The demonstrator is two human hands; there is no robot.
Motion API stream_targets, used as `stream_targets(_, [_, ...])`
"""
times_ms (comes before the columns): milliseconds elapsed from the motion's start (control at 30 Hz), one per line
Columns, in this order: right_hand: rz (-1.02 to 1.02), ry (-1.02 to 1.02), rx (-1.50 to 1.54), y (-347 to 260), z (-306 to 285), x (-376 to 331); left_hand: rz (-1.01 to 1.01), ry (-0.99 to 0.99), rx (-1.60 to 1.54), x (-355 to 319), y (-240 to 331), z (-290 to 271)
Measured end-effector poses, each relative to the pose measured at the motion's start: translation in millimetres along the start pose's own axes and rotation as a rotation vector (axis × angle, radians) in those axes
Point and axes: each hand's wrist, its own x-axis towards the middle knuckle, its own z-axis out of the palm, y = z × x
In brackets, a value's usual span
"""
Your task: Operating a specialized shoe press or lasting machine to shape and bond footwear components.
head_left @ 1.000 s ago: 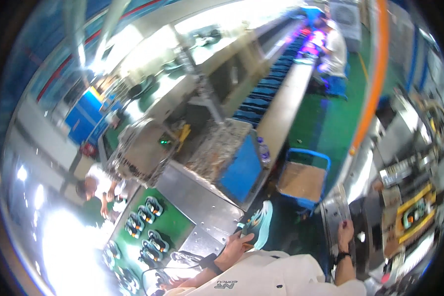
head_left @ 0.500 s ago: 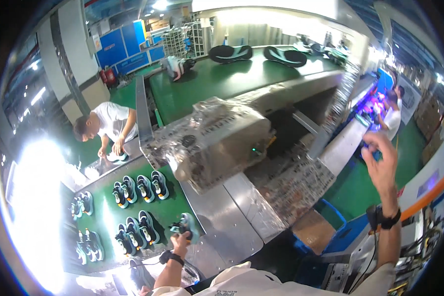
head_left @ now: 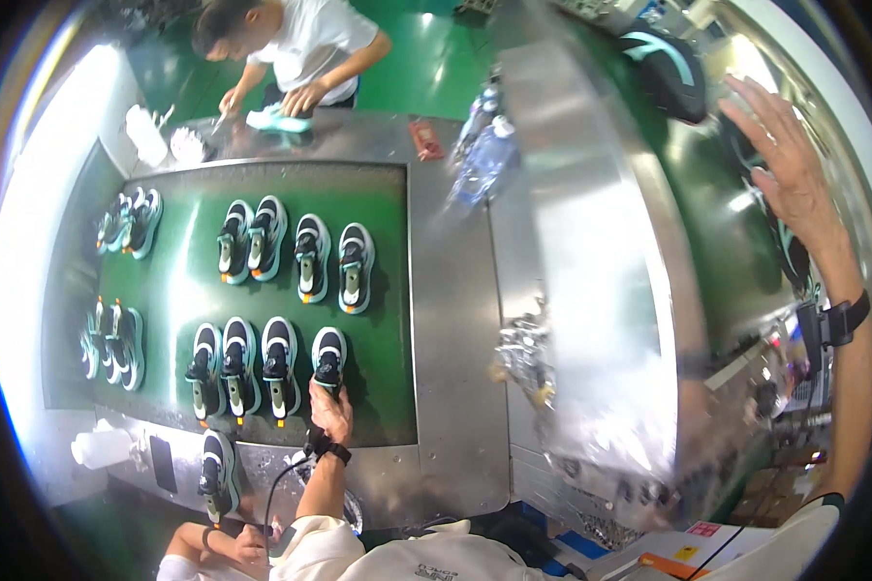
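Note:
My left hand (head_left: pixel 331 414) is closed on the heel end of a black-and-white sneaker (head_left: pixel 327 353) with a pale mint sole. The shoe is at the right end of the front row on the green conveyor belt (head_left: pixel 378 378); whether its sole fully rests there I cannot tell. Beside it stand several like sneakers (head_left: pixel 279 363). Farther back is another row of sneakers (head_left: pixel 312 259). My right hand (head_left: pixel 785 160) is raised at the far right, fingers spread and holding nothing, in front of a second green belt that carries a large dark shoe (head_left: pixel 664 77).
A co-worker (head_left: pixel 310 48) across the belt handles a mint shoe (head_left: pixel 281 118). Another person's hands (head_left: pixel 247 544) are at the lower left, near a sneaker (head_left: pixel 218 474). A metal housing (head_left: pixel 601 261) stands between the two belts. A clear plastic bottle (head_left: pixel 489 160) lies behind.
The view has swung left and down toward the shoe rows. My left hand has brought its sneaker into line with the front row. My right hand's curled fingers have spread.

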Motion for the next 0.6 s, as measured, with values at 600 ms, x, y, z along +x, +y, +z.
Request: stream_targets(600, [0.194, 0.198, 0.138, 10, 1, -23, 0.076, 0.147, -0.183, 2, -85, 35])
